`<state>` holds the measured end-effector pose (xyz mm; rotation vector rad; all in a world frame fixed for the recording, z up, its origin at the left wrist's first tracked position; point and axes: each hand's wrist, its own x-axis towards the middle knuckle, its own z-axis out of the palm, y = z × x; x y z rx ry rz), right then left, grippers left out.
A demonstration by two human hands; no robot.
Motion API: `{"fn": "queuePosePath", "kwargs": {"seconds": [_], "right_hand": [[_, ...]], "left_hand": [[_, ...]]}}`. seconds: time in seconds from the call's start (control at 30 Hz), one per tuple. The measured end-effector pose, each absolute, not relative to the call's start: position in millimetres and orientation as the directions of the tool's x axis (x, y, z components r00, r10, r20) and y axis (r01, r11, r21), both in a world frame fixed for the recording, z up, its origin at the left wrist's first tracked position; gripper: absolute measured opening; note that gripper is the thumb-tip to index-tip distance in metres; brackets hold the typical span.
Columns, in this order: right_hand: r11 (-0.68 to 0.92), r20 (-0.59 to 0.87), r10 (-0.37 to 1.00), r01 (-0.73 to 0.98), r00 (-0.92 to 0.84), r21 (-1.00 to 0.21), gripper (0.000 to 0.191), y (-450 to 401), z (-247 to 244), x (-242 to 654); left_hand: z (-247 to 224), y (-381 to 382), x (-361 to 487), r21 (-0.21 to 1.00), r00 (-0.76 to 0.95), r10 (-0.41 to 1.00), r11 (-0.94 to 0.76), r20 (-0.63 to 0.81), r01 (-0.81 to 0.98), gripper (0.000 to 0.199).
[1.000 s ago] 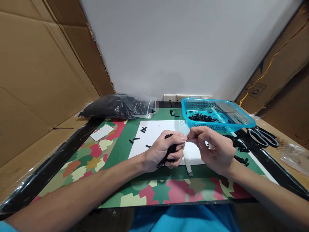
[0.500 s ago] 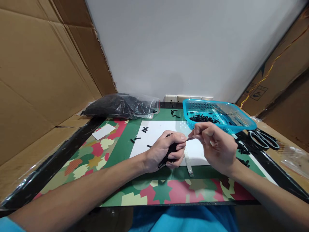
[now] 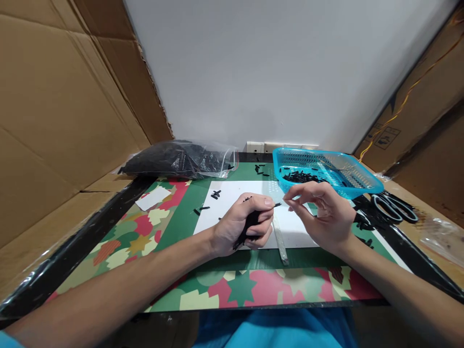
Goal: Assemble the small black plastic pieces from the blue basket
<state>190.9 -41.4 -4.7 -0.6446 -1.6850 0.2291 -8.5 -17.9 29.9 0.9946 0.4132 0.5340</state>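
We take the white sheet (image 3: 299,236) as our reference. Nearest to us, below its near edge, lies the patterned table cover (image 3: 266,287); a pale strip (image 3: 280,244) crosses that edge from the sheet onto the green band.

Over the sheet's left half, the left hand (image 3: 235,221) is closed firmly around a bundle of black pieces (image 3: 250,227). One black piece (image 3: 277,205) projects from beneath its thumb, above the sheet's middle. The right hand (image 3: 326,220) hangs over the sheet's right half, thumb and forefinger slightly apart; we find nothing discernible between them.

We judge the step in hand to be fine fingertip work on this single piece while the bundle is kept in the palm. The next move, in our opinion, calls for a light, exact pinch by the right fingertips and a steady left thumb, lest the piece slip or the bundle spill.

Farther out, we note loose black pieces (image 3: 215,195) on the sheet's upper left, scissors (image 3: 392,205) well to its right, a blue basket (image 3: 362,191) with more pieces beyond its far right corner, and a filled plastic bag (image 3: 174,160) beyond its far left corner.

Against the frame half a second earlier, the right fingertips have parted from the piece, and its end now shows in the gap between the hands.
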Motion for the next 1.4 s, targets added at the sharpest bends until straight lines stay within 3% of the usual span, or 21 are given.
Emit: {"fn": "queuePosePath", "kwargs": {"seconds": [0.2, 0.43, 0.83, 1.17, 1.4], "right_hand": [[0.876, 0.900, 0.428, 0.283, -0.082, -0.390, 0.031, -43.4, -0.7, 186.8], [0.868, 0.888, 0.456, 0.246, -0.053, -0.431, 0.052, -46.4, -7.8, 185.7], [0.870, 0.906, 0.421, 0.301, -0.044, -0.390, 0.046, -46.2, -9.8, 182.2], [0.786, 0.792, 0.609, 0.179, -0.054, -0.592, 0.031, -44.0, -2.5, 184.1], [0.762, 0.772, 0.633, 0.229, -0.062, -0.606, 0.021, -46.4, -3.4, 185.6]], "left_hand": [[30.2, -17.1, -8.8, 0.870, 0.807, 0.581, 0.448, -0.109, -0.205, 0.031], [28.6, -16.5, -8.8, 0.874, 0.816, 0.567, 0.448, -0.114, -0.188, 0.031], [26.4, -16.2, -7.4, 0.889, 0.811, 0.568, 0.433, -0.138, -0.152, 0.034], [26.3, -18.2, -5.7, 0.895, 0.806, 0.574, 0.423, -0.142, -0.143, 0.038], [25.6, -16.9, -6.0, 0.912, 0.797, 0.585, 0.394, -0.153, -0.114, 0.041]]}}
